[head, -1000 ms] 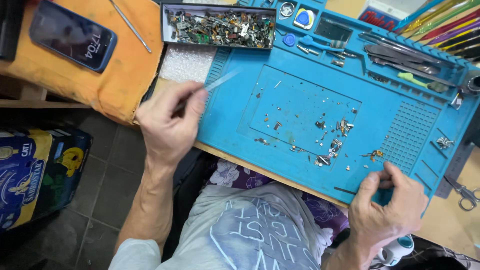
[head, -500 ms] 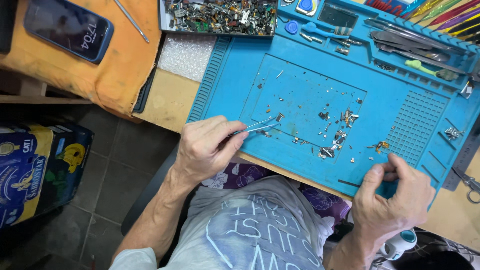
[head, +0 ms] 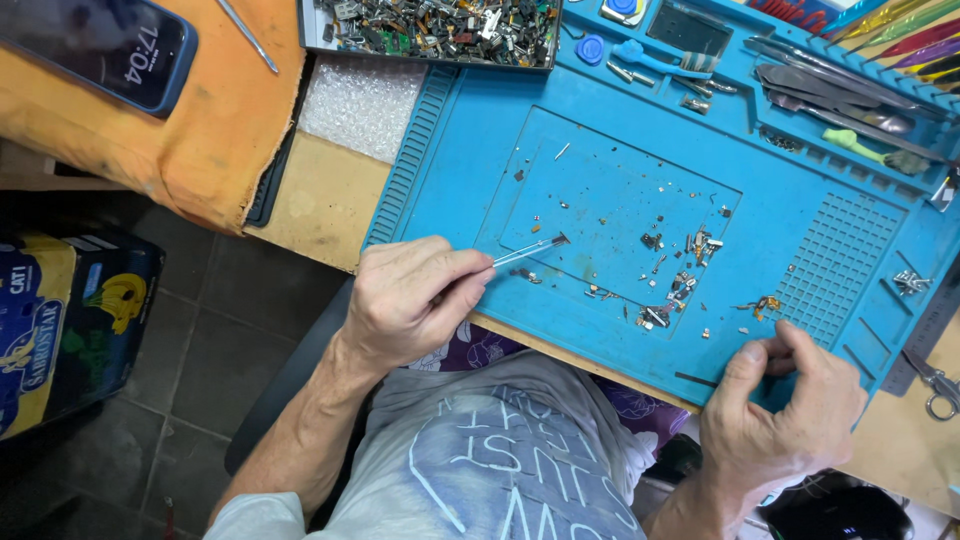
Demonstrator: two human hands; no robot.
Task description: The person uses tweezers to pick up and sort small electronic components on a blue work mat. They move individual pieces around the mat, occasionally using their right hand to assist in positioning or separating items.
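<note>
fingers (head: pixel 470 275) of left hand (head: pixel 410 300) pinch tweezers (head: pixel 528 249) near mat's (head: pixel 620 200) front edge.

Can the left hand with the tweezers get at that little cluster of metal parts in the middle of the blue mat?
Probably yes: the left hand holds the tweezers just left of the parts, with only bare mat between.

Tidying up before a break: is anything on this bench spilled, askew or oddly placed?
Small metal parts lie scattered loose over the blue work mat, not in the parts tray. The phone lies tilted on an orange cloth that droops over the bench edge. Nothing looks broken.
</note>
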